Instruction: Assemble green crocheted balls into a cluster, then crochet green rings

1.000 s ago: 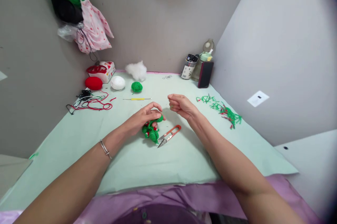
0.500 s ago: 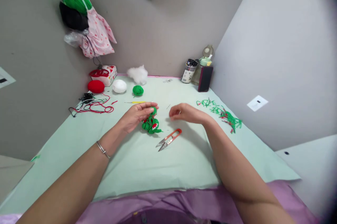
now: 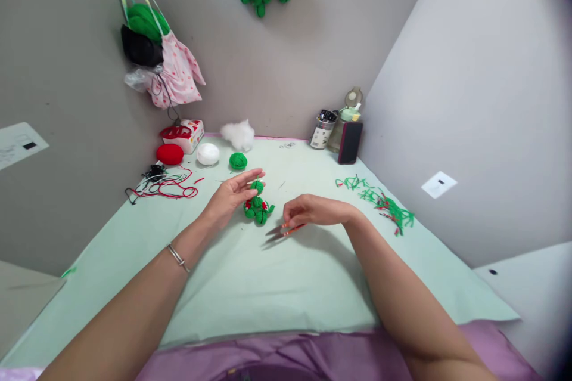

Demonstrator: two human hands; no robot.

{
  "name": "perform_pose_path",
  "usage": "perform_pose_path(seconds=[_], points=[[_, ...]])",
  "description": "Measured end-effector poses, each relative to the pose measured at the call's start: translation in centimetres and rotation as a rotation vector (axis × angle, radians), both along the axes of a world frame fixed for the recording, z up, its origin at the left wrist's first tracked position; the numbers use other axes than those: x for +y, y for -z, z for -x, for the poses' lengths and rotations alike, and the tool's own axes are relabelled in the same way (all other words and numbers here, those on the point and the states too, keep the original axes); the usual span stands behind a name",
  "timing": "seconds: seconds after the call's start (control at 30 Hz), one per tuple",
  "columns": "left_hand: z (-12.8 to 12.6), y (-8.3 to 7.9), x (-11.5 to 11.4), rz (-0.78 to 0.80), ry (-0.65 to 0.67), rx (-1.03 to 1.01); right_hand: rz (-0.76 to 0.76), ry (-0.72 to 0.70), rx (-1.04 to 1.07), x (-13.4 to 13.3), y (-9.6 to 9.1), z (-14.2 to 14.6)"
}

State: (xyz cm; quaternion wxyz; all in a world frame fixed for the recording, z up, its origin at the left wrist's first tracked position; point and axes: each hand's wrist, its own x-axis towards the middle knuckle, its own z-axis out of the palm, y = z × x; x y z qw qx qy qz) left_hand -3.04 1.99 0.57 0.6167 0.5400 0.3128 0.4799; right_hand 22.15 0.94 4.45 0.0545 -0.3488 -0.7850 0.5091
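A small green crocheted piece with red and white spots hangs from my left hand, whose fingertips pinch its top while the other fingers spread. My right hand rests low on the pale green mat, its fingers closed round the orange-handled thread snips. The snips' blades point left, just below the crocheted piece. A silver bangle sits on my left wrist.
Red, white and green yarn balls, white stuffing and a red-and-white box line the back. Tangled cords lie at left, green yarn scraps at right. A cup, bottle and phone stand in the corner.
My right hand dropped from mid-air onto the snips and closed on them. My left hand lifted the crocheted piece slightly up and away. The camera tilted upward.
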Motion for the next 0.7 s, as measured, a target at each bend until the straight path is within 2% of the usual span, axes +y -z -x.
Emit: perform_pose_path(seconds=[0.07,0.1,0.23,0.33,0.7], points=[[-0.1,-0.1,0.0,-0.024,-0.006,0.025,0.052,0.045,0.128,0.3,-0.2,-0.3],[-0.1,-0.1,0.0,-0.032,-0.007,0.034,0.028,0.083,0.166,0.4,-0.3,-0.3],[-0.3,-0.3,-0.1,-0.040,-0.017,0.064,-0.226,0.280,0.200,0.5,-0.4,0.2],[-0.3,-0.3,-0.2,-0.059,-0.016,0.074,-0.352,0.343,0.176,0.4,-0.3,0.6],[-0.5,-0.2,-0.2,-0.070,0.053,0.113,-0.390,0.441,0.110,0.0,-0.1,1.5]])
